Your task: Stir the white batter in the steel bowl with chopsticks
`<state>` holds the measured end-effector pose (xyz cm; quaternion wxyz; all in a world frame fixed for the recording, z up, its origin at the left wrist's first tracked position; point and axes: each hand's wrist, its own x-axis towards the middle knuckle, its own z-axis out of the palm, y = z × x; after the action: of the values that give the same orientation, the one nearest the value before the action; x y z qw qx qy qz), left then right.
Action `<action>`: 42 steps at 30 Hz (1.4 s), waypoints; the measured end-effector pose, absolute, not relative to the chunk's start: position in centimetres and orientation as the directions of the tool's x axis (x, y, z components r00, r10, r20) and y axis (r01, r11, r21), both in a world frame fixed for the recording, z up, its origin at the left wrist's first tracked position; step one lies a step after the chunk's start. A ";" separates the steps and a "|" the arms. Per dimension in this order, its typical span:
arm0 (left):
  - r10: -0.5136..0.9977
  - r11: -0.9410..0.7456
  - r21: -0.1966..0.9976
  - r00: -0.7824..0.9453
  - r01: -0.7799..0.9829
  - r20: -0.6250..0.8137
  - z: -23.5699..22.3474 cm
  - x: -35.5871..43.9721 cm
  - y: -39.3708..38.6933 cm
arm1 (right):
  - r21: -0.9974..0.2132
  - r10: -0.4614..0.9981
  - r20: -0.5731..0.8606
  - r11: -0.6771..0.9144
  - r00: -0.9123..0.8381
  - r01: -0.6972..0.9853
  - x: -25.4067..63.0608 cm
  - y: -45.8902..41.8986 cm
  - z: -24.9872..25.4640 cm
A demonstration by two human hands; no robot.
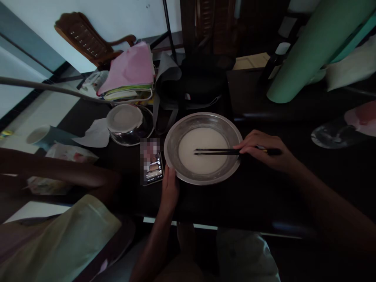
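A wide stainless steel bowl (173,147) stands on the dark table, with a milky white liquid or thin batter (202,139) in its bottom. My left hand (170,188) grips the bowl's near left rim; part of its fingers is hidden by the bowl. In my right hand (261,149) is a pair of black chopsticks (217,150), held over the right rim. Their tips reach to the middle of the white mixture; whether they dip into it is hard to tell. Just left of the bowl lies a phone (154,168) with its screen lit.
A lidded metal pot (127,127), a crumpled paper (95,133) and a blue cup (49,135) stand left. Behind are a black bag (196,84) and a pink cloth stack (132,66). A green cylinder (305,58) leans at back right. Another person's arm (64,172) rests at left.
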<state>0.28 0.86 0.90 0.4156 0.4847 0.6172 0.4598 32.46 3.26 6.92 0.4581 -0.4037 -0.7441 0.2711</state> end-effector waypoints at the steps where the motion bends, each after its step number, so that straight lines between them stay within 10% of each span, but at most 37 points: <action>1: 0.981 0.108 0.969 -0.179 0.223 -0.068 0.9 0.2 0.9 | -0.774 0.854 0.466 0.520 -0.230 0.362 32.5 3.3 6.9; 42: 0.983 0.079 0.968 -0.178 0.239 -0.037 1.3 0.4 0.9 | -0.786 0.845 0.505 0.535 -0.177 0.310 32.9 3.1 7.0</action>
<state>0.40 0.88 1.30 0.4039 0.4979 0.6136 0.4610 32.90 3.08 7.01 0.5002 -0.4015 -0.7191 0.2674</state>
